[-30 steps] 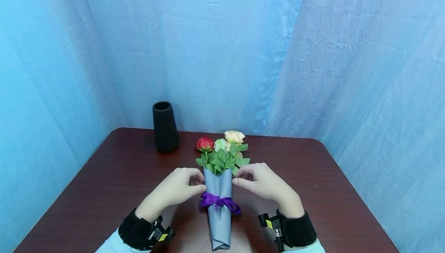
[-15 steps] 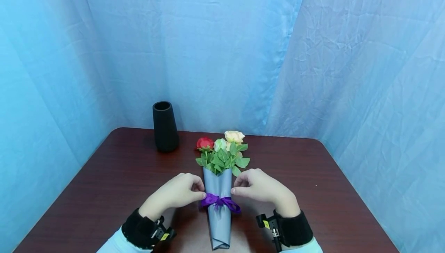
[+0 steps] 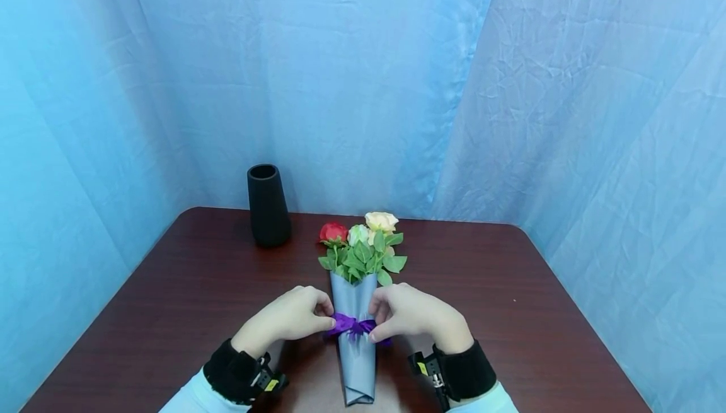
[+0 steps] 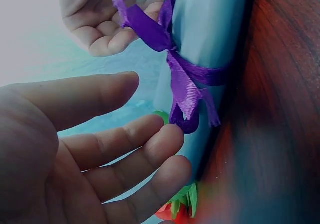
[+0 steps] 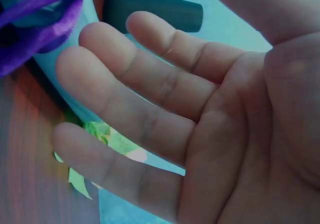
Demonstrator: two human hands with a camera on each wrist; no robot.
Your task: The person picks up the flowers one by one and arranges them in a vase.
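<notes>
While the bouquet (image 3: 354, 312) lies mid-table with the ribbon (image 3: 354, 326) already tied round its grey wrap (image 3: 357, 362), the bow looks unfinished to me.

Head view: my left hand (image 3: 289, 318) curls at the ribbon's left side; my right hand (image 3: 411, 315) pinches the right loop. Vase (image 3: 268, 206) stands well apart, far left. Table (image 3: 510, 337) bare either side; the near edge is close to my wrists.

Left wrist view: left fingers (image 4: 150, 144) loosely open, tips at the lower loop, gripping nothing; right hand (image 4: 97, 22) holds a ribbon tail.

Right wrist view: right fingers (image 5: 150, 94) only partly bent; ribbon (image 5: 35, 24) at top left.
</notes>
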